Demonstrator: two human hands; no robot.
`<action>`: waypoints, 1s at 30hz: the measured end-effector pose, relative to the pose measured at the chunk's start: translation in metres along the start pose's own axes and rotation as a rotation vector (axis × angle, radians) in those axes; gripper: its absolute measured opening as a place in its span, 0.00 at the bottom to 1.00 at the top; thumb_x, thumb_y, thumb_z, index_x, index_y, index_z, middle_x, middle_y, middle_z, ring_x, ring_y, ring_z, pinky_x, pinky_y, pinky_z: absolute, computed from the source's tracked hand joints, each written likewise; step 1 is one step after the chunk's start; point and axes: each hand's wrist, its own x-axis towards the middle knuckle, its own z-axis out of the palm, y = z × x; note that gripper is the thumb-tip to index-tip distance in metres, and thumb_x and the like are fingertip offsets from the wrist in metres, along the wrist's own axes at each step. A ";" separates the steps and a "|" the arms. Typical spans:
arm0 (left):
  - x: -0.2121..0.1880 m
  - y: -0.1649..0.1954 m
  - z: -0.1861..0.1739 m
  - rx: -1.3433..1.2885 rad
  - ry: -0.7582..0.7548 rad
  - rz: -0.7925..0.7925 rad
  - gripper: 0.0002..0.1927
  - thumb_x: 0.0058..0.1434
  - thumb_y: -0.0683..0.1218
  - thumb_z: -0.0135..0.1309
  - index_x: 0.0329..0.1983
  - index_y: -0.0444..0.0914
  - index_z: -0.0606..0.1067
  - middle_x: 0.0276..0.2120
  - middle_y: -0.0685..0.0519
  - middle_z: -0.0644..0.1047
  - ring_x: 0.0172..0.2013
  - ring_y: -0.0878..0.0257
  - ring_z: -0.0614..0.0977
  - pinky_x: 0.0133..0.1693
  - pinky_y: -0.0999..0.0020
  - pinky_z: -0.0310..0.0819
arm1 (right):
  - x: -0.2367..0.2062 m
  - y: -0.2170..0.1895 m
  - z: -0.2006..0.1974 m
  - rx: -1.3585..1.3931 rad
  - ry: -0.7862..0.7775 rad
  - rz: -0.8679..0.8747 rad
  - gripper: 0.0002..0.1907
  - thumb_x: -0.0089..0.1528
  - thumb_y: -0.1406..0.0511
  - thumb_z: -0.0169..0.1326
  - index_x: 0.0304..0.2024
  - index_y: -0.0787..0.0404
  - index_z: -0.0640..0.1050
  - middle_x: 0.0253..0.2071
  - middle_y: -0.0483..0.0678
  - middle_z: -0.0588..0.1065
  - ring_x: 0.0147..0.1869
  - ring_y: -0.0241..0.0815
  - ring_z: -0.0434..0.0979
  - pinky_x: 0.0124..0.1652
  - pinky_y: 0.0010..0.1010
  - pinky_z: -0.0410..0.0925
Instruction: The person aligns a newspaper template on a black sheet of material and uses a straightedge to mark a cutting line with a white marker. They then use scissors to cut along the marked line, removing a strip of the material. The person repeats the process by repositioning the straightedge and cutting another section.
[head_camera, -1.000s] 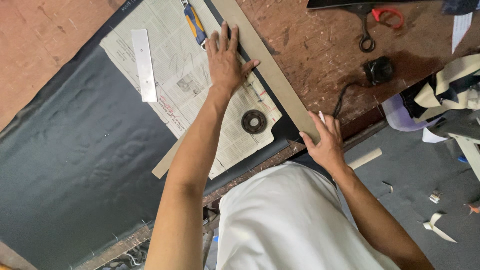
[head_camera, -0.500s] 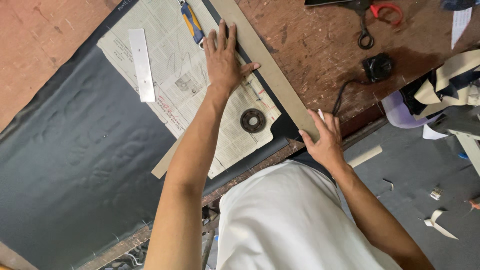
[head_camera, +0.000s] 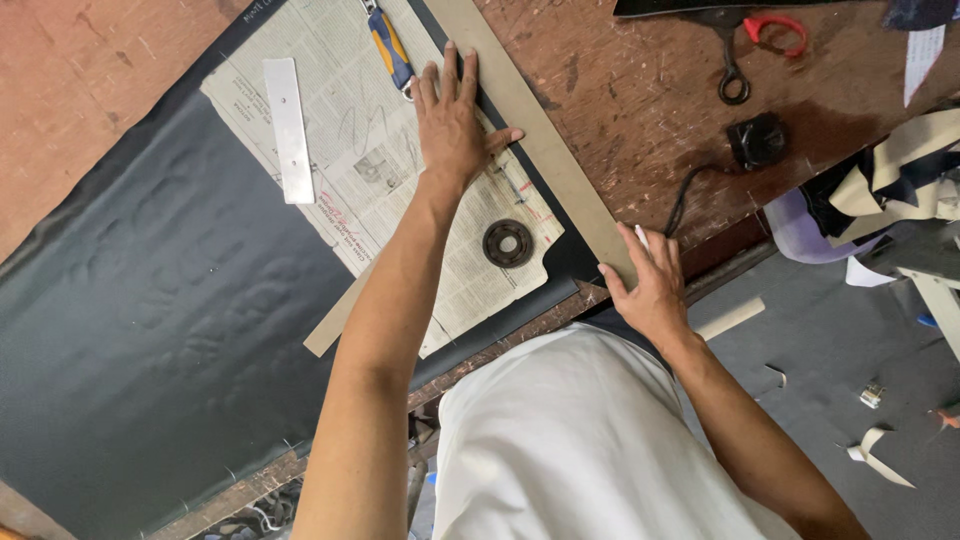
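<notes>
We have our left hand (head_camera: 452, 125) spread flat, fingers splayed, pressing down on the newspaper pattern (head_camera: 380, 170) and gripping nothing; the palm weighs the paper so it lies still on the black leatherette sheet (head_camera: 150, 330) beneath. Its fingertips reach the inner edge of the long tan straightedge strip (head_camera: 540, 140), which runs diagonally from beyond that hand down to our right hand (head_camera: 650, 285). The right hand rests open on the strip's near end at the bench edge, fingers loosely extended over it, apparently pinning it in line rather than clasping it.

Just below the left wrist a dark metal ring weight (head_camera: 508, 243) sits on the paper, likely as a further hold-down. To the outer side of the left hand lies a flat steel ruler (head_camera: 288, 130) on the newspaper, and just above its fingers a blue-and-yellow handled tool (head_camera: 390, 45). Beyond the strip, well away from both hands on the worn wooden bench (head_camera: 620, 110), are red-handled scissors (head_camera: 750, 45) and a small black block with a cord (head_camera: 757, 140).
</notes>
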 end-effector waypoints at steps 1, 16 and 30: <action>0.000 0.000 0.000 0.000 -0.008 -0.003 0.68 0.41 0.76 0.68 0.76 0.39 0.54 0.75 0.43 0.51 0.71 0.36 0.56 0.72 0.41 0.40 | 0.000 0.000 0.000 -0.002 0.000 -0.003 0.34 0.60 0.62 0.64 0.67 0.62 0.71 0.59 0.59 0.69 0.61 0.61 0.67 0.58 0.49 0.65; 0.001 0.001 0.006 0.045 -0.010 -0.014 0.69 0.40 0.78 0.67 0.77 0.40 0.52 0.75 0.44 0.51 0.72 0.37 0.55 0.72 0.42 0.39 | 0.004 0.004 -0.002 0.027 -0.028 0.010 0.34 0.59 0.62 0.65 0.67 0.62 0.71 0.58 0.59 0.69 0.61 0.61 0.66 0.58 0.49 0.65; 0.001 0.002 0.007 0.046 -0.030 -0.029 0.71 0.40 0.77 0.67 0.77 0.40 0.49 0.75 0.44 0.51 0.72 0.37 0.55 0.72 0.42 0.39 | 0.005 0.004 -0.007 0.077 -0.050 0.050 0.34 0.59 0.61 0.65 0.66 0.60 0.71 0.57 0.58 0.69 0.61 0.60 0.66 0.59 0.49 0.65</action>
